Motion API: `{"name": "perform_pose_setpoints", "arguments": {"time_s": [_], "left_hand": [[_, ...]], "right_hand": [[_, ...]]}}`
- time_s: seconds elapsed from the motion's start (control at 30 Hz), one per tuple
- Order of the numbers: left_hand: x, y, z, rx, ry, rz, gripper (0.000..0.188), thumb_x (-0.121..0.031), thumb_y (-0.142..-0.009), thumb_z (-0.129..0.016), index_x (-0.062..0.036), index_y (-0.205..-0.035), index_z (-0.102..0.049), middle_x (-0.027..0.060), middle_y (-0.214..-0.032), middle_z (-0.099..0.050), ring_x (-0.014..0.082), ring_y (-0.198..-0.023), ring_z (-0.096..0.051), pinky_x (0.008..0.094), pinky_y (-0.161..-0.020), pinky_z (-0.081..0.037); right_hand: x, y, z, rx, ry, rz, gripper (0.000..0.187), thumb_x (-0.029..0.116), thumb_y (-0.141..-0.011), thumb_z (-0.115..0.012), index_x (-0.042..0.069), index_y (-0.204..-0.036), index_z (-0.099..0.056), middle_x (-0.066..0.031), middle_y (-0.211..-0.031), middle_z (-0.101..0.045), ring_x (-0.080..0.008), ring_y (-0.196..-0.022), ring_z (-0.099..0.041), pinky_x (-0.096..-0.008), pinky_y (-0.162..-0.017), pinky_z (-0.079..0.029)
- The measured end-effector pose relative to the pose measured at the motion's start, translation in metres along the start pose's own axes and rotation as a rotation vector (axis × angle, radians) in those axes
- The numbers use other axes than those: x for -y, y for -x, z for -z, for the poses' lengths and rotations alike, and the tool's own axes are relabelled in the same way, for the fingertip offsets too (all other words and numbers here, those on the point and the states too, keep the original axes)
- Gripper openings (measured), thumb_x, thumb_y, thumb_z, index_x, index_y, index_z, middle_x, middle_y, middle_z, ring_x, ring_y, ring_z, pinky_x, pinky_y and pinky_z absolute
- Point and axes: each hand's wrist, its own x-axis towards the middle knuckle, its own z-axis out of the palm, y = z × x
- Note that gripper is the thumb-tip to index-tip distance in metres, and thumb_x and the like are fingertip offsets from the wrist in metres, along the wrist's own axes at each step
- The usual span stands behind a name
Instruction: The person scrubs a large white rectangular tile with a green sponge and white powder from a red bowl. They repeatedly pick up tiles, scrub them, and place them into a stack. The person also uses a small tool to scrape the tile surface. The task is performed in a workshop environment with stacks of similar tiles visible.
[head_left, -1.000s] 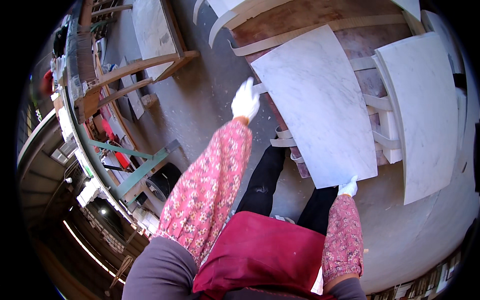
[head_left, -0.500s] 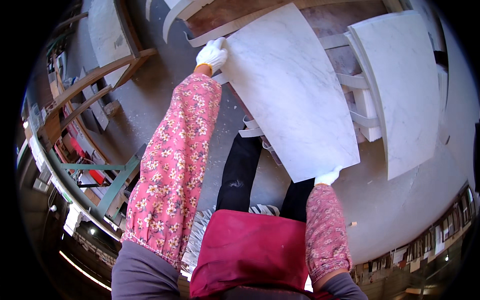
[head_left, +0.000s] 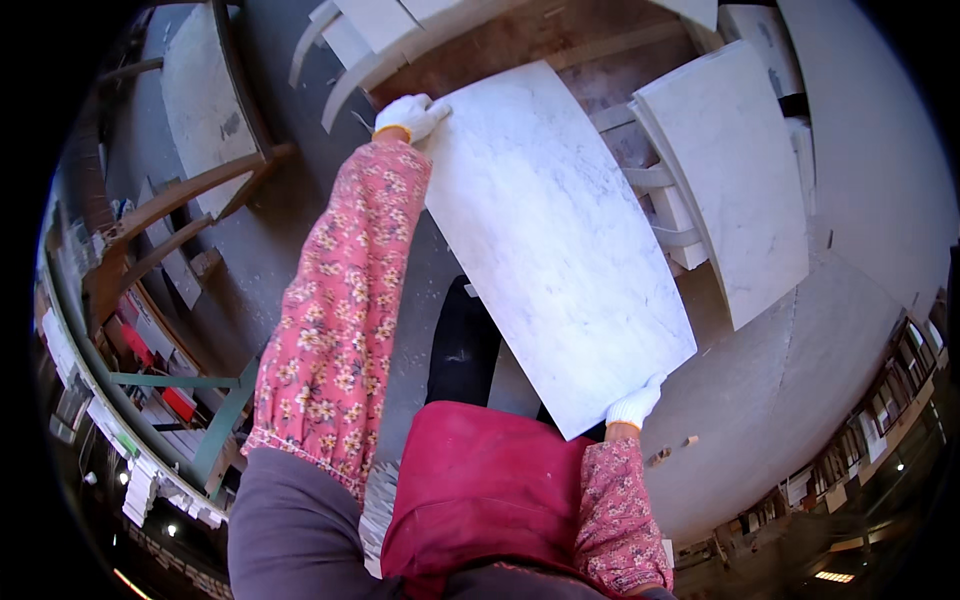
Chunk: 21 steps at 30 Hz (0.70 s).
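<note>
A large white panel (head_left: 560, 240) with grey marble-like veining spans the space between my hands, its long edges slightly curved. My left hand (head_left: 412, 117), in a white knit glove, grips its far left corner, with the thumb on top and the other fingers partly hidden. At the near edge my right hand (head_left: 636, 402), gloved the same way, holds the panel by its right corner; the fingers beneath are hidden. The panel is lifted above my dark trouser leg (head_left: 462, 345).
More curved marbled panels (head_left: 725, 180) lie stacked at the right on curved white strips (head_left: 650, 177). A brown board (head_left: 500, 60) lies behind the panel. Wooden frames (head_left: 180, 200) and a green metal frame (head_left: 225, 425) stand at the left. Small scraps (head_left: 660, 456) lie on the grey floor.
The panel has come nearer to my body, with both hands still on its corners. My right hand has moved down and slightly left, and the panel's near end has dropped toward my lap.
</note>
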Motion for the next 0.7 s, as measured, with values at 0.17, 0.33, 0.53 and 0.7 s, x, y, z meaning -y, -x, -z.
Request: {"name": "perform_pose_setpoints", "arguments": {"time_s": [0.17,0.33,0.53,0.7], "left_hand": [[0.054,0.101,0.022,-0.173,0.257,-0.042,0.06,-0.055,-0.09,-0.047,-0.0037,-0.116,-0.066,0.0226,-0.123,-0.064,0.0378,-0.118,-0.057,0.0435,-0.102,-0.042],[0.139,0.288,0.029,0.034,0.174,0.399,0.072,-0.065,-0.093,-0.036,-0.0072,-0.128,-0.059,0.0253,-0.129,-0.06,0.0419,-0.123,-0.055,0.0481,-0.104,-0.041],[0.319,0.538,-0.086,0.015,0.314,0.489,0.074,-0.06,-0.094,-0.04,0.0067,-0.11,-0.065,0.0322,-0.113,-0.063,0.0455,-0.112,-0.058,0.0494,-0.095,-0.044],[0.356,0.727,-0.161,-0.303,1.056,0.84,0.062,-0.052,-0.095,-0.055,0.0058,-0.114,-0.065,0.0127,-0.108,-0.068,0.0232,-0.097,-0.061,0.0382,-0.089,-0.046]], "right_hand": [[0.048,0.074,0.027,0.12,-0.014,-0.03,0.063,0.044,-0.102,-0.042,-0.005,-0.143,-0.043,-0.0175,-0.144,-0.049,-0.0309,-0.13,-0.048,-0.0392,-0.111,-0.038],[0.083,0.129,0.061,0.314,0.149,-0.074,0.053,0.037,-0.102,-0.046,-0.007,-0.131,-0.054,-0.0153,-0.121,-0.063,-0.0264,-0.108,-0.061,-0.0372,-0.093,-0.052],[0.068,0.179,0.064,0.511,0.585,-0.085,0.039,0.029,-0.096,-0.056,-0.005,-0.115,-0.063,-0.0068,-0.104,-0.065,-0.02,-0.093,-0.056,-0.0339,-0.088,-0.046],[0.027,0.25,0.083,0.723,0.803,0.322,0.039,0.033,-0.09,-0.06,-0.002,-0.105,-0.069,-0.008,-0.094,-0.068,-0.0191,-0.086,-0.06,-0.0347,-0.079,-0.048]]}}
